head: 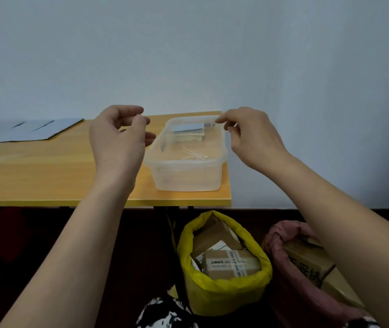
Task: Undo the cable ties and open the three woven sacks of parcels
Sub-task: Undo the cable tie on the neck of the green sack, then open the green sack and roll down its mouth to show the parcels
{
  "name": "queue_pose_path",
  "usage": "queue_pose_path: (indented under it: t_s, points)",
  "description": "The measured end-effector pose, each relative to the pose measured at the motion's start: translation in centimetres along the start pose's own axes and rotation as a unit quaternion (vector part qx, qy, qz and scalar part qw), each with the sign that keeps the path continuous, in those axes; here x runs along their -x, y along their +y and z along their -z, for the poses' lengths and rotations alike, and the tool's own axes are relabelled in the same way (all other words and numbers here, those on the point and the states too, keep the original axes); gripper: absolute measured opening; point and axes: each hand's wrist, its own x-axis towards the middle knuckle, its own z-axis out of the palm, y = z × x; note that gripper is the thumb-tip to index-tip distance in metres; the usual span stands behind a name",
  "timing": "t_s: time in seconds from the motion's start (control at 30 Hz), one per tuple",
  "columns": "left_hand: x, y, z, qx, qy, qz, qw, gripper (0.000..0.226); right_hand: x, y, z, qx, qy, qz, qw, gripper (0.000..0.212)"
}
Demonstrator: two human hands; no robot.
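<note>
My left hand hovers over the wooden table, left of a clear plastic bin, its fingers loosely curled and apart with nothing seen in them. My right hand is above the bin's far right corner with thumb and forefinger pinched; I cannot make out anything between them. White cable ties lie in the bin. On the floor, a yellow woven sack stands open with cardboard parcels showing. A pink sack to its right is open too, partly hidden by my right forearm.
The bin also holds a stack of flat packets at its far end. Grey paper sheets lie at the table's far left. Black-and-white patterned fabric is at the bottom edge. The white wall stands close behind the table.
</note>
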Motion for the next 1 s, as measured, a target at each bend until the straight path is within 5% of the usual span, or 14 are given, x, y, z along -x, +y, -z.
queue_pose_path:
  t_s: [0.3, 0.5, 0.77, 1.0]
  points:
    - [5.3, 2.4, -7.0, 0.023, -0.080, -0.052, 0.995, 0.018, 5.5, 6.3, 4.7, 0.014, 0.025, -0.060, 0.998, 0.030]
    - [11.5, 0.1, -14.9, 0.003, -0.229, 0.007, 0.973, 0.016, 12.3, 13.4, 8.0, 0.052, 0.027, -0.153, 0.986, 0.019]
    - [22.6, -5.4, -24.4, -0.032, -0.421, 0.168, 0.891, 0.009, 24.0, 21.8, 10.3, 0.093, -0.002, -0.307, 0.947, 0.034]
    - [31.2, -10.9, -28.4, -0.088, -0.533, 0.276, 0.795, 0.011, 33.5, 25.9, 10.1, 0.121, -0.069, -0.485, 0.863, 0.023]
